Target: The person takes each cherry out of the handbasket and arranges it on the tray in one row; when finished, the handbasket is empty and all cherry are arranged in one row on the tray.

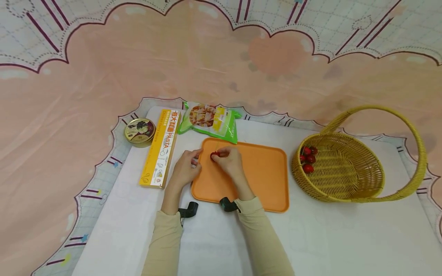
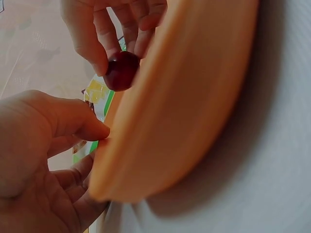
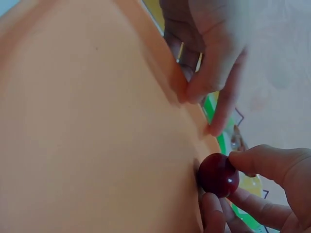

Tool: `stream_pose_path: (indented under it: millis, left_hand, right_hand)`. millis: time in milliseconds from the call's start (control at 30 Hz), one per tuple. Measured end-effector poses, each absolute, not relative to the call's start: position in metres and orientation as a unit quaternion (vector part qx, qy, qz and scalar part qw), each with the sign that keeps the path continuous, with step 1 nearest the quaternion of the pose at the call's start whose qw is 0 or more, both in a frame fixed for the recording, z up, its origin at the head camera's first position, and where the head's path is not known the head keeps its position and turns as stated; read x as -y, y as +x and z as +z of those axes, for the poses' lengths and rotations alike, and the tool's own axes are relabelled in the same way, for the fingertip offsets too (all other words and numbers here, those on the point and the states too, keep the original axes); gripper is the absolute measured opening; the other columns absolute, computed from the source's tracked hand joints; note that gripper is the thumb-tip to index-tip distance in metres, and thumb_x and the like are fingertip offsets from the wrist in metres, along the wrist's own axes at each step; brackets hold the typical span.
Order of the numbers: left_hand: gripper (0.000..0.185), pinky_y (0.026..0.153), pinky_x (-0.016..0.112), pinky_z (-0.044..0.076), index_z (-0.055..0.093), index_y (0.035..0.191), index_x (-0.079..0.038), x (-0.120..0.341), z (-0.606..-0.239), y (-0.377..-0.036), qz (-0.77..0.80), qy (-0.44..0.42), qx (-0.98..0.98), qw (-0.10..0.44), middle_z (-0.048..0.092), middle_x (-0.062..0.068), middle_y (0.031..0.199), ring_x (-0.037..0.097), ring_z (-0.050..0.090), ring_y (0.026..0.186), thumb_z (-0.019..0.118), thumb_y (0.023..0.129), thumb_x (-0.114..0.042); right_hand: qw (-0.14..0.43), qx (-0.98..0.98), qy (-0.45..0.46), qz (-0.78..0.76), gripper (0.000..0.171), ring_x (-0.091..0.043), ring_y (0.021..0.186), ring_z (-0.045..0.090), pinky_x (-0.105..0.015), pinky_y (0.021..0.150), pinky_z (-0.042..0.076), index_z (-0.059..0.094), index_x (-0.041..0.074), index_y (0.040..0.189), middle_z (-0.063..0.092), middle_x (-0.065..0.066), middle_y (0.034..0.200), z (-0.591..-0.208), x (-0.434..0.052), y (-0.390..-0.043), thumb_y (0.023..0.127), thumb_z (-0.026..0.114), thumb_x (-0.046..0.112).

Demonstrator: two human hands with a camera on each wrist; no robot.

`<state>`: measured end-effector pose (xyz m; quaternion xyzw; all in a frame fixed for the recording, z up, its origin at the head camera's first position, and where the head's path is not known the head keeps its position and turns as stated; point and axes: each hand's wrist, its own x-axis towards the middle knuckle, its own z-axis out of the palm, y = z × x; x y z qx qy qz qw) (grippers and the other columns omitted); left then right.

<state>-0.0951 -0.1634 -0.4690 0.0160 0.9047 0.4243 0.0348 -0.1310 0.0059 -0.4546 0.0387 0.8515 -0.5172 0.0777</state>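
Over the left part of an orange tray (image 1: 266, 172), my right hand (image 1: 230, 163) pinches a dark red cherry (image 3: 218, 175) between thumb and fingers. In the right wrist view the cherry is against or just above the tray surface; I cannot tell which. At the tray's left edge is my left hand (image 1: 185, 168). The left wrist view shows that thumb (image 2: 99, 130) on the rim and the other fingers at the outer side, gripping the edge. Several more cherries (image 1: 308, 168) lie at the left inside of a yellow wicker basket (image 1: 359, 168).
Left of the tray lies a yellow and white pasta box (image 1: 160, 149), with a round gold tin (image 1: 139, 132) beside it. A green food bag (image 1: 212, 120) touches or nearly touches the tray's back edge. The basket's tall handle (image 1: 419, 153) leans out to the right.
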Motion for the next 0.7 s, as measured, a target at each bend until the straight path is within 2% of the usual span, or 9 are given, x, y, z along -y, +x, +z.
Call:
stream_pose_path:
  millis: [300,533,700]
  left_hand:
    - [0.052,0.081,0.039,0.048,0.056,0.138,-0.004,0.164,-0.468,-0.095,0.421,0.013,-0.906,0.041,0.056,0.016,0.113,0.026,0.059,0.091,0.062,0.086,-0.004]
    - [0.053,0.082,0.038,0.049,0.054,0.14,-0.006,0.164,-0.468,-0.095,0.422,0.004,-0.905,0.054,0.055,0.015,0.115,0.026,0.057,0.092,0.061,0.088,-0.006]
    - [0.052,0.082,0.038,0.048,0.054,0.14,-0.006,0.163,-0.469,-0.095,0.424,0.005,-0.904,0.051,0.055,0.015,0.115,0.026,0.057,0.092,0.06,0.088,-0.006]
  right_hand:
    - [0.079,-0.858,0.046,-0.506,0.028,-0.024,0.084,0.065,-0.032,0.074,0.054,0.073,-0.001,0.099,0.071,-0.012,0.091,-0.452,-0.005,-0.129,0.083,0.079,0.021]
    - [0.074,-0.859,0.05,-0.503,0.03,-0.027,0.091,0.066,-0.037,0.08,0.054,0.073,-0.001,0.101,0.071,-0.013,0.096,-0.449,-0.012,-0.132,0.084,0.078,0.023]
    - [0.059,-0.86,0.043,-0.504,0.028,-0.029,0.091,0.064,-0.038,0.081,0.053,0.073,-0.002,0.102,0.071,-0.014,0.094,-0.447,-0.02,-0.135,0.085,0.075,0.02]
